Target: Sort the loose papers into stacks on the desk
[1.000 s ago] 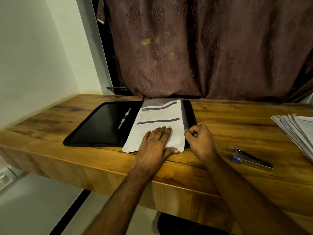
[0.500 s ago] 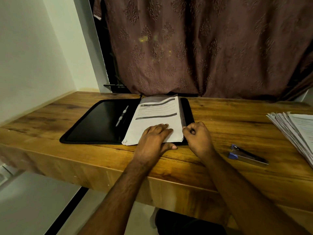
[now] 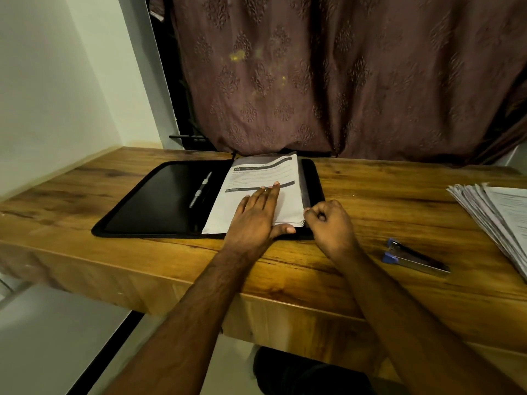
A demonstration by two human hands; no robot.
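A left hand (image 3: pixel 258 215) presses flat on papers (image 3: pixel 265 178) inside an open black folder (image 3: pixel 159 201). The right hand (image 3: pixel 330 223), curled, pinches the papers' near corner.

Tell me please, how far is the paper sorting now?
Done: one fanned stack of papers lies at the desk's right end. In hand: the left hand lies flat on the papers in the open folder, the right hand pinches their right edge. Left: those folder papers.

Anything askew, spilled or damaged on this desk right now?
Only minor untidiness: the paper pile at the right edge is fanned unevenly, and the folder's papers sit slightly skewed. No spill or damage shows.
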